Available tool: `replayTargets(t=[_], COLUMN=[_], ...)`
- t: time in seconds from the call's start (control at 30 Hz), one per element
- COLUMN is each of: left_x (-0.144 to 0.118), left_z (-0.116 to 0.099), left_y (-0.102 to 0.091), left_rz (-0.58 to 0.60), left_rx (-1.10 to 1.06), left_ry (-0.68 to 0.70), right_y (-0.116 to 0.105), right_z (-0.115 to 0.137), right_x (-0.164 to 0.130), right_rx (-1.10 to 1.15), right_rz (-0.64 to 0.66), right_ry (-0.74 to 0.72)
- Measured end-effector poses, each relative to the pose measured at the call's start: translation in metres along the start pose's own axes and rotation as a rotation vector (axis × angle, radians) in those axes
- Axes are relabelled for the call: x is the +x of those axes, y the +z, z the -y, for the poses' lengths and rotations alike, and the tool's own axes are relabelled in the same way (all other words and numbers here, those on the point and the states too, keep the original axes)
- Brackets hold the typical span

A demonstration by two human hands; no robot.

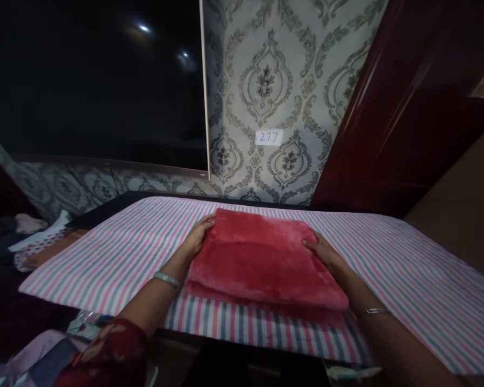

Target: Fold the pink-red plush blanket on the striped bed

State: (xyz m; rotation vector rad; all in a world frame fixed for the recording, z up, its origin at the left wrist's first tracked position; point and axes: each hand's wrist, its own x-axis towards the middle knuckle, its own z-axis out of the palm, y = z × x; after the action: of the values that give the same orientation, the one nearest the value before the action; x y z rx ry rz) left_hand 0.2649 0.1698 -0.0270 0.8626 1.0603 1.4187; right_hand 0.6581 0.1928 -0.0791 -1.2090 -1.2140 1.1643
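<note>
A folded red plush cloth (pixel 262 258) lies in a thick stack on a table covered by a pink, grey and white striped sheet (pixel 407 263). My left hand (pixel 197 236) rests against the stack's left edge, fingers curled onto its top corner. Against the right edge lies my right hand (pixel 322 250), fingers on the top fold. Both wrists wear thin bangles. Whether the hands grip the cloth or only press it is unclear.
A patterned wallpaper wall (pixel 266 80) with a small label reading 277 (pixel 269 137) stands behind the table. A dark window (pixel 92 80) is at the left, a dark red wooden panel (pixel 407 97) at the right. Loose clothes (pixel 36 236) lie at the left.
</note>
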Motion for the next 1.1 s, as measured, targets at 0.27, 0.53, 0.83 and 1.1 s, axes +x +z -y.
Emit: replayTargets(t=[0.27, 0.53, 0.83, 1.1], left_x=[0.047, 0.062, 0.053, 0.047], left_z=[-0.005, -0.008, -0.010, -0.019], left_y=[0.009, 0.024, 0.004, 0.002], left_rz=[-0.021, -0.057, -0.198, -0.078], left_rx=[0.116, 0.206, 0.488, 0.598], left_ry=[-0.055, 0.070, -0.065, -0.101], right_y=[0.010, 0.015, 0.007, 0.012], right_z=[0.024, 0.019, 0.005, 0.024], right_x=[-0.004, 0.011, 0.007, -0.035], right_rx=[0.148, 0.187, 0.190, 0.327], right_rz=[-0.043, -0.111, -0.105, 0.116], right_ry=[0.200, 0.008, 0.147, 0.156])
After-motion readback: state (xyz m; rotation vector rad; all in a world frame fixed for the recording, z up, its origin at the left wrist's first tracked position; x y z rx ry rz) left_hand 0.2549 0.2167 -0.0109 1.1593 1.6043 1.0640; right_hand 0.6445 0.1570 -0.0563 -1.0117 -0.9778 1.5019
